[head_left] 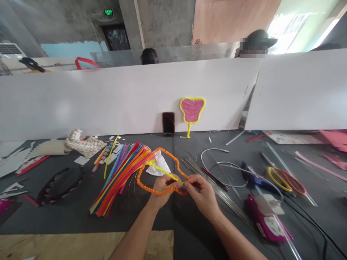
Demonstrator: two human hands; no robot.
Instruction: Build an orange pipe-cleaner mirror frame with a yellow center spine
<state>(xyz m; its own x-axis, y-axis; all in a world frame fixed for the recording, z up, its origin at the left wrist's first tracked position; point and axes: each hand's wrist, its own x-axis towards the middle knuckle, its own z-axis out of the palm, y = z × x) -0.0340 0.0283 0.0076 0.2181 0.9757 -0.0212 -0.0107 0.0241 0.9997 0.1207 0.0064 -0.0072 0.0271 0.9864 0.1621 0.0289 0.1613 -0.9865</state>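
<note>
Orange twisted loop (138, 177), held above the dark table (67, 220), seems light and bendable; I'd grip its crossing. My left hand (162, 185) pinches loop and yellow strand (162, 169) there; my right hand (202, 193) pinches the strand's end.

loop (162, 149): twisted orange | strand (163, 170): twisted yellow | paddle (192, 110): pink, yellow rim

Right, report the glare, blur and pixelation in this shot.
Head view: glare blows out the top right, with a soft bright spot on the white partition; head view: the power strip looks smeared, the orange loop crisper; head view: pixelation overlaps the dark cap.
</note>
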